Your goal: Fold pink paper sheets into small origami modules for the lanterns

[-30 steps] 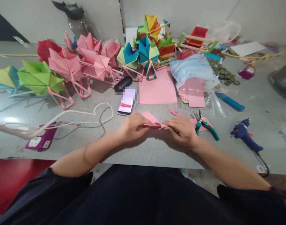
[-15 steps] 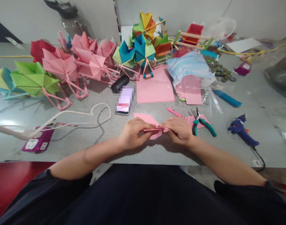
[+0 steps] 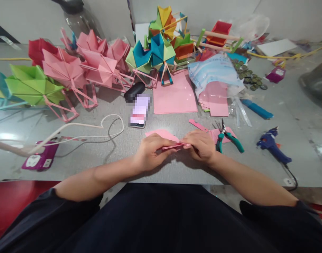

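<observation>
A folded piece of pink paper [image 3: 164, 134] is pinched between both hands, a little above the near part of the table. My left hand [image 3: 153, 150] is closed on its left end, thumb along the folded edge. On the other end, the fingers of my right hand [image 3: 200, 147] press the layers together. One flap of the paper spreads out behind the fingers; its lower part is hidden by them. Just right of my right hand lie green-handled pliers [image 3: 233, 140] on a pink paper scrap, beside a pink-handled knife or cutter [image 3: 197, 124].
Folded paper wheels, pink [image 3: 64, 68], green [image 3: 34, 86] and blue [image 3: 161, 51], stand at the back left and centre. Pink sheets [image 3: 174, 96] and a phone [image 3: 139, 109] lie ahead. A blue glue gun [image 3: 275, 146] rests right; a white cable [image 3: 92, 125] loops left.
The pink paper has turned in my hands: its rear flap now spreads further left and the piece below my fingers no longer shows. Both hands keep their grip. The view has shifted slightly.
</observation>
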`<control>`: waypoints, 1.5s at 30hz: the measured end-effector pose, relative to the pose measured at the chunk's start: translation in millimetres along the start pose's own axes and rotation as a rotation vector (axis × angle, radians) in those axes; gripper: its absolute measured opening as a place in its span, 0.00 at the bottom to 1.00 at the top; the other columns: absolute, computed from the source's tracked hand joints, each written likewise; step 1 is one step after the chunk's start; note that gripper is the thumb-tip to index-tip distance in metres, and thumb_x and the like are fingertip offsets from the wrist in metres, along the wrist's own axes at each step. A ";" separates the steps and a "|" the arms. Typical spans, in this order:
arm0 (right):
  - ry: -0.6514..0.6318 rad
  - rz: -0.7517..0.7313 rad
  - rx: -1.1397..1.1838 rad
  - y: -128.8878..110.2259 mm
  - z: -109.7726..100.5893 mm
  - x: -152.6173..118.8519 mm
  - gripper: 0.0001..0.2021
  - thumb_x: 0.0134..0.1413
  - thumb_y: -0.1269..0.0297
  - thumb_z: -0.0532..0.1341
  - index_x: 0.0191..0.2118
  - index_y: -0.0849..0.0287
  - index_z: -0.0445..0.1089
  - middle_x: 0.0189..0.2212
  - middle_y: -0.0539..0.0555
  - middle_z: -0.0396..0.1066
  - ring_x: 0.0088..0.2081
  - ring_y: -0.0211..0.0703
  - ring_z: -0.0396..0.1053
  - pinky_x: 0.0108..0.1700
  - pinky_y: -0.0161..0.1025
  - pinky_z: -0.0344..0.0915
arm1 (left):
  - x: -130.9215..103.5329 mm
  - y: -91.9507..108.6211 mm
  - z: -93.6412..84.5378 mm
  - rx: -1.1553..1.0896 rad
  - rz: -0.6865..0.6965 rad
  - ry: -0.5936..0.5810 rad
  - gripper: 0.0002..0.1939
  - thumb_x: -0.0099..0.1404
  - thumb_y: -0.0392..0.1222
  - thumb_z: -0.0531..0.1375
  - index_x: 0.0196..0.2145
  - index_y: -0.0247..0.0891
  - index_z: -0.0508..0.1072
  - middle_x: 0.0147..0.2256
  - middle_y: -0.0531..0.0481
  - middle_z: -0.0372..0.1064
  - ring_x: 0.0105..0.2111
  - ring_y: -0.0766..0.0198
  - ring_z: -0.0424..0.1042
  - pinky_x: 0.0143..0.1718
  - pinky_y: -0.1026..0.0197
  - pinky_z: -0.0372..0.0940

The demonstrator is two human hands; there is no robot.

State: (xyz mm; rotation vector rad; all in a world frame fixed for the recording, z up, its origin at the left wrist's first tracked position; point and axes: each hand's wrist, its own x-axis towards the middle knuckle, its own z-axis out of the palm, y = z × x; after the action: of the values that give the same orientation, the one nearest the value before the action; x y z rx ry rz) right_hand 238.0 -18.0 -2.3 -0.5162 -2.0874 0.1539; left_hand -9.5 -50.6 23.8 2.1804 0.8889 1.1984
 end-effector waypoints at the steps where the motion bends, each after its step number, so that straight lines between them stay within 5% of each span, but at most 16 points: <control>1: 0.005 -0.007 -0.002 -0.1 0.5 0.4 0.08 0.74 0.65 0.61 0.50 0.53 0.78 0.32 0.51 0.82 0.32 0.44 0.79 0.38 0.42 0.75 | 0.0 -0.9 0.5 -0.004 0.010 0.004 0.12 0.78 0.50 0.66 0.47 0.40 0.84 0.39 0.46 0.87 0.37 0.59 0.85 0.45 0.54 0.77; 10: -0.056 -0.036 0.066 4.1 0.4 1.9 0.10 0.73 0.65 0.63 0.55 0.52 0.78 0.33 0.51 0.83 0.34 0.43 0.81 0.40 0.41 0.76 | -1.3 -7.1 4.8 0.060 0.091 0.063 0.06 0.75 0.44 0.68 0.40 0.41 0.83 0.37 0.48 0.87 0.34 0.60 0.85 0.45 0.54 0.78; 20: -0.157 -0.073 0.030 11.7 -4.4 2.2 0.12 0.74 0.67 0.62 0.58 0.49 0.75 0.37 0.51 0.85 0.36 0.42 0.82 0.42 0.41 0.76 | 0.7 -12.1 0.3 0.088 0.194 0.094 0.03 0.75 0.39 0.69 0.44 0.39 0.80 0.40 0.47 0.87 0.35 0.61 0.86 0.43 0.57 0.77; 25: -0.164 -0.071 0.026 9.3 -4.8 4.2 0.11 0.73 0.67 0.63 0.56 0.53 0.75 0.37 0.53 0.85 0.36 0.43 0.82 0.40 0.43 0.76 | 0.0 -16.0 -3.2 0.150 0.266 0.104 0.02 0.75 0.37 0.66 0.44 0.41 0.79 0.49 0.44 0.85 0.45 0.56 0.85 0.47 0.53 0.77; 30: -0.136 -0.093 0.006 8.1 -4.7 5.1 0.09 0.74 0.66 0.63 0.55 0.54 0.75 0.35 0.53 0.84 0.33 0.43 0.81 0.39 0.43 0.76 | -0.5 -18.5 -5.2 0.212 0.314 0.092 0.06 0.76 0.35 0.62 0.45 0.44 0.78 0.40 0.50 0.85 0.40 0.59 0.82 0.45 0.53 0.75; 45: -0.152 -0.119 -0.034 4.1 -3.7 8.4 0.12 0.76 0.66 0.62 0.60 0.56 0.73 0.37 0.54 0.85 0.36 0.44 0.82 0.41 0.42 0.74 | 7.3 -16.2 -7.2 0.250 0.342 0.054 0.05 0.74 0.33 0.61 0.42 0.41 0.75 0.36 0.50 0.84 0.34 0.61 0.82 0.40 0.56 0.69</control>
State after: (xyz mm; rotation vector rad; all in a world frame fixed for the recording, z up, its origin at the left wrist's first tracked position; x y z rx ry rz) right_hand 238.4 -11.2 5.1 -0.4100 -2.2663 0.0912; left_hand -17.7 -33.7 20.2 2.5919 0.7389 1.3705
